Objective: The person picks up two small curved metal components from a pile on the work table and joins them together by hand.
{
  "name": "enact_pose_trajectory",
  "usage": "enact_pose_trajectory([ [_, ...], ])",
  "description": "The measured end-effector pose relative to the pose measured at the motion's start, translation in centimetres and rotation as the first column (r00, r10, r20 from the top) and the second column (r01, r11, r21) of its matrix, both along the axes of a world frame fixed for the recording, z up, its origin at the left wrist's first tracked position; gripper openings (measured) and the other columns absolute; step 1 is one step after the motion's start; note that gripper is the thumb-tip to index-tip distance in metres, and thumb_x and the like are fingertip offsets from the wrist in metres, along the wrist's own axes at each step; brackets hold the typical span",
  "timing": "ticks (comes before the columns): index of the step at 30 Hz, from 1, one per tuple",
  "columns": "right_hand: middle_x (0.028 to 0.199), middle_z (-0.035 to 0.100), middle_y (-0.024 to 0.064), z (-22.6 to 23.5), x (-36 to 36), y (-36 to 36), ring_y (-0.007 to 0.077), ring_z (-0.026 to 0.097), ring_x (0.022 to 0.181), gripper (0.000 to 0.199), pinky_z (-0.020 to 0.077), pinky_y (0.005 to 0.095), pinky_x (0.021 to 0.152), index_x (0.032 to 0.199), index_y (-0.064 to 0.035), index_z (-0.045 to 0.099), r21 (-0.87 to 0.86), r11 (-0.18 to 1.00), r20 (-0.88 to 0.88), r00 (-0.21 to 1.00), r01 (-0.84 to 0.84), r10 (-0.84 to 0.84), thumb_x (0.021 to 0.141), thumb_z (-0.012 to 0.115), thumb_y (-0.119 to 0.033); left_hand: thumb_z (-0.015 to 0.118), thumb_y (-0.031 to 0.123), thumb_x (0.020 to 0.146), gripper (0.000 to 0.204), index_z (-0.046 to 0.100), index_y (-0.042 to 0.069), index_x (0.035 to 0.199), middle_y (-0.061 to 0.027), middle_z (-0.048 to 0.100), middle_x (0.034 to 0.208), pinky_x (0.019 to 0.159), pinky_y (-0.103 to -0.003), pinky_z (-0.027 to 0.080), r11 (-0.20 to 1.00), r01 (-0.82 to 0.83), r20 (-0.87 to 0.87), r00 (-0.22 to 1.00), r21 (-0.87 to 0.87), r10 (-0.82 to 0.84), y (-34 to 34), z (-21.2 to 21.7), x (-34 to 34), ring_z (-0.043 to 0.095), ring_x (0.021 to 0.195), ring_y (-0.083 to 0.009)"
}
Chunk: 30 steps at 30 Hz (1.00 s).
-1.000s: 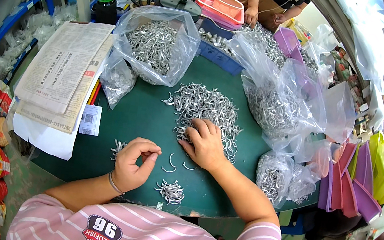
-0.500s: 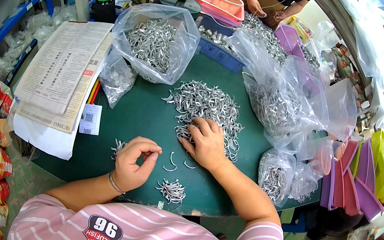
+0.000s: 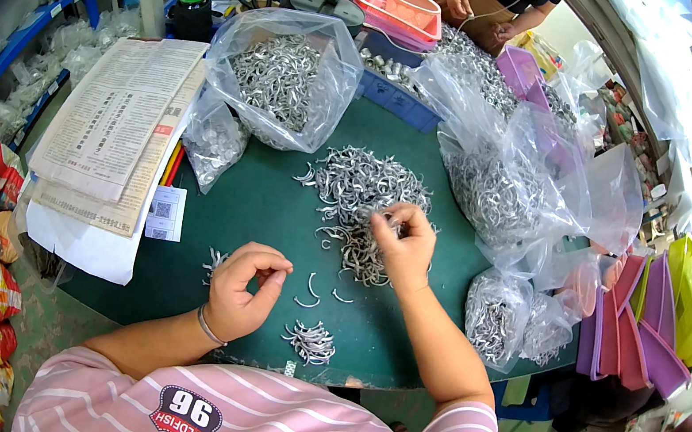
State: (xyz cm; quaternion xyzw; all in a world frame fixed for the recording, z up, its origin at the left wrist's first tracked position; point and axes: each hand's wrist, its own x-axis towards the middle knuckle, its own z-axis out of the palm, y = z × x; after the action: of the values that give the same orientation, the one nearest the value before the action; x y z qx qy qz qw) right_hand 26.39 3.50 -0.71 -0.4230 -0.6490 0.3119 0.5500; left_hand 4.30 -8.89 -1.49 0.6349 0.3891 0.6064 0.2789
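A large heap of small curved silvery metal pieces (image 3: pixel 360 184) lies in the middle of the green table (image 3: pixel 264 195). My right hand (image 3: pixel 407 245) is over the heap's right side, thumb and fingertips pinched; whatever they hold is too small to make out. Left of the heap's near end, my left hand (image 3: pixel 246 286) is closed, thumb against forefinger, and I cannot make out anything between them. Three loose curved pieces (image 3: pixel 311 286) lie just right of it. Nearer me is a small pile of pieces (image 3: pixel 309 342), and another small cluster (image 3: pixel 215 263) shows behind my left hand.
Open plastic bags of metal pieces stand at the back left (image 3: pixel 281 81) and right (image 3: pixel 503 186). A blue bin (image 3: pixel 403 102) sits between them. Newspapers (image 3: pixel 114 123) cover the left edge; stacked colored trays (image 3: pixel 630 321) are at the right. Across the table, another person's hands (image 3: pixel 460 5) work.
My right hand has lifted off the heap, moved slightly right, and its fingers have drawn together into a pinch. My left hand has stayed nearly still.
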Motion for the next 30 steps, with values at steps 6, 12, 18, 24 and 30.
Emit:
enact_pose_trajectory([
  [6, 0.088, 0.065, 0.0031, 2.8, 0.4, -0.3, 0.0153, 0.063, 0.073, 0.011, 0.045, 0.0259, 0.054, 0.094, -0.0122, 0.057, -0.552, 0.768, -0.739, 0.617, -0.326, -0.269, 0.091, 0.064, -0.02, 0.056, -0.011, 0.088, 0.017, 0.06, -0.002, 0.102, -0.0111, 0.06, 0.1, 0.063, -0.022, 0.047, 1.0, 0.006, 0.007, 1.0, -0.005, -0.006, 0.0, -0.1, 0.0, 0.057, 0.072, -0.0094],
  [12, 0.082, 0.063, -0.0002, 1.7, 0.7, 0.2, 0.0144, 0.061, 0.068, 0.014, 0.0388, 0.0252, 0.045, 0.099, -0.0141, 0.058, -0.559, 0.74, -0.718, 0.666, -0.374, -0.205, 0.092, 0.064, -0.024, 0.056, -0.011, 0.088, 0.016, 0.06, -0.002, 0.102, -0.0111, 0.06, 0.1, 0.064, -0.022, 0.047, 1.0, 0.011, 0.015, 1.0, -0.013, -0.01, 0.1, -0.1, 0.1, 0.057, 0.072, -0.0093],
  [18, 0.084, 0.064, -0.0006, 2.7, -0.3, -0.2, 0.0091, 0.06, 0.07, 0.009, 0.0459, 0.0236, 0.055, 0.098, -0.0093, 0.06, -0.486, 0.845, -0.564, 0.818, -0.221, -0.11, 0.093, 0.067, -0.014, 0.056, -0.012, 0.088, 0.016, 0.06, -0.003, 0.101, -0.0114, 0.06, 0.1, 0.064, -0.022, 0.047, 1.0, 0.012, 0.0, 1.0, -0.012, -0.012, 0.0, -0.1, 0.0, 0.057, 0.072, -0.0095],
  [24, 0.086, 0.06, -0.0013, 2.4, 0.7, 0.4, 0.0058, 0.053, 0.078, 0.014, 0.0444, 0.022, 0.071, 0.097, -0.0059, 0.06, -0.367, 0.93, -0.237, 0.969, -0.028, -0.064, 0.088, 0.071, -0.009, 0.056, -0.012, 0.088, 0.016, 0.06, -0.003, 0.101, -0.0116, 0.06, 0.099, 0.063, -0.022, 0.047, 1.0, 0.009, 0.004, 1.0, 0.004, -0.009, 0.0, 0.1, 0.0, 0.057, 0.071, -0.0097],
  [30, 0.092, 0.062, -0.0001, 2.1, 1.2, 0.5, 0.0093, 0.055, 0.088, 0.012, 0.0463, 0.0256, 0.081, 0.095, -0.004, 0.061, -0.198, 0.98, 0.003, 1.0, -0.005, 0.006, 0.087, 0.07, -0.006, 0.056, -0.012, 0.088, 0.016, 0.06, -0.002, 0.1, -0.0116, 0.06, 0.099, 0.063, -0.022, 0.047, 1.0, 0.01, -0.012, 1.0, 0.002, -0.01, 0.1, 0.0, 0.0, 0.057, 0.071, -0.0098],
])
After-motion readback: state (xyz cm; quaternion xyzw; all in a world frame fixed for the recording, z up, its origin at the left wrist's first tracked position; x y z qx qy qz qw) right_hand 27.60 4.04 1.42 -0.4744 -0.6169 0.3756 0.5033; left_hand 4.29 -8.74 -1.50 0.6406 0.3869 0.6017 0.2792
